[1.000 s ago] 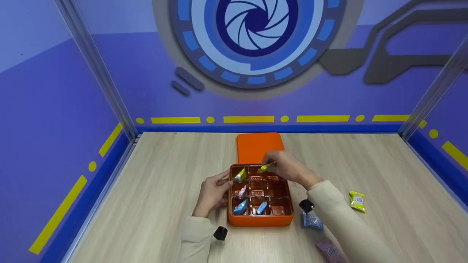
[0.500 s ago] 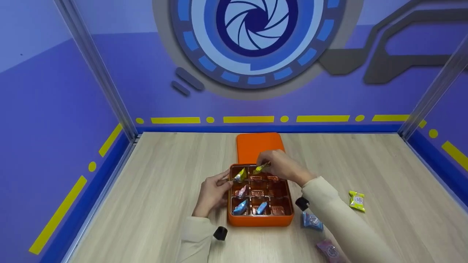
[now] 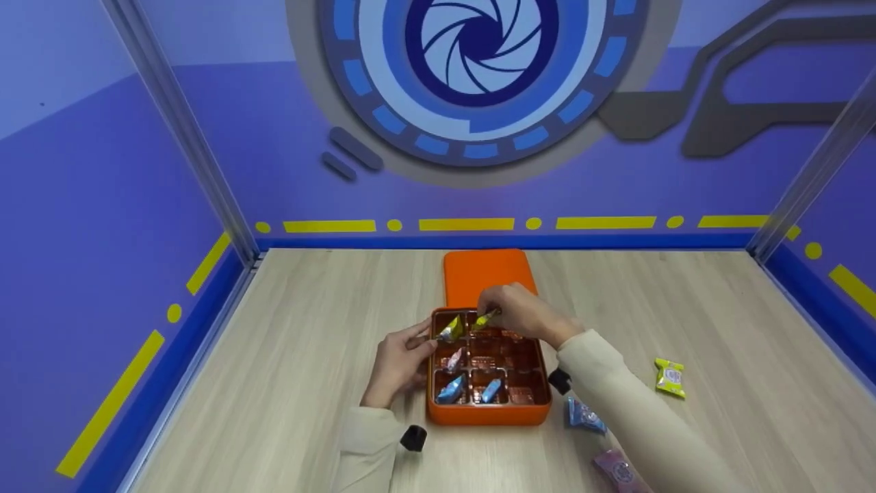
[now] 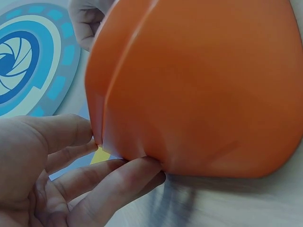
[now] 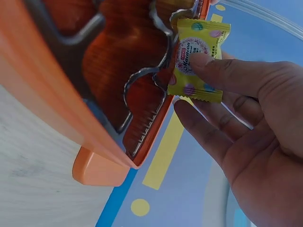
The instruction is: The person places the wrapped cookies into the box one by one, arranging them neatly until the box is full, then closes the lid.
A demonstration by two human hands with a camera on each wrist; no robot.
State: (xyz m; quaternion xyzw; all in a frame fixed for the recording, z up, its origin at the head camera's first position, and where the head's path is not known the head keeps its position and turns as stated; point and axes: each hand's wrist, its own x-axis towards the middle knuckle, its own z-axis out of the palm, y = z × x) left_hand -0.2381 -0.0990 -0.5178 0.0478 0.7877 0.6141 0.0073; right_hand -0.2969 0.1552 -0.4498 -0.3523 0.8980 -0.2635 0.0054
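My left hand (image 3: 397, 363) holds the left side of an orange box (image 3: 488, 415), thumb at the rim and fingers against the wall in the left wrist view. A brown divided insert lines this box. Between thumb and fingers, my right hand (image 3: 523, 313) pinches a yellow wrapped candy (image 5: 187, 52) over the back middle compartment. Inside the left column, from back to front, lie a yellow candy (image 3: 451, 330), a pink candy (image 3: 454, 359) and a blue candy (image 3: 451, 390). Another blue candy (image 3: 491, 391) tilts in the front middle compartment.
Behind the box lies its orange lid (image 3: 488, 277). On the table to the right are a yellow candy (image 3: 670, 378), a blue candy (image 3: 586, 415) and a purple candy (image 3: 616, 470), partly beside or under the right sleeve. Patterned panels (image 3: 308, 185) wall the table.
My right hand has moved a little left and lower with the yellow candy, further over the back middle compartment. The left hand keeps its place on the box.
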